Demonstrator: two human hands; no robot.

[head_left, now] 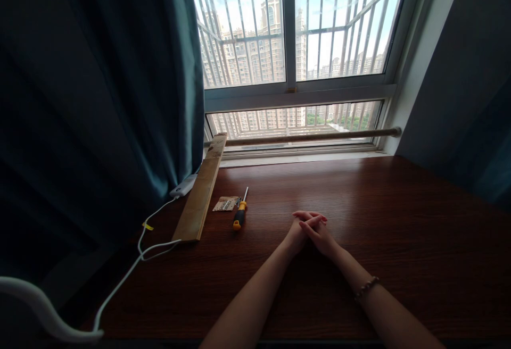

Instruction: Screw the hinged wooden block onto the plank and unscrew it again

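- Observed left hand (296,233) and right hand (324,238) clasped together over the bench (379,194), with fingers drawn in and laced across each other; cannot tell from this angle whether resting on the surface
- Noted a beaded bracelet (366,288) round the right wrist
- Found the screwdriver (240,215) lying on the bench to the left of both hands and slightly farther out, well apart from them; recorded a black and yellow handle at the near end, a metal shaft at the far end
- Found a small flat packet (225,204) just left of the screwdriver, with small metal pieces in or on it; too small in view to count
- Logged a long wooden board (195,205) lying aslant farther left, near end on the bench, far end reaching over the sill to the rail (319,138); contact with the rail unclear
- Saw a white power block (184,185) beside the board, against the blue curtain (171,72)
- Traced a white cable (120,282) from there toward the near left, with a yellow tag (147,226) on it
- Recorded beyond the bench a window (291,89) with bars outside and tall buildings (271,40) past them
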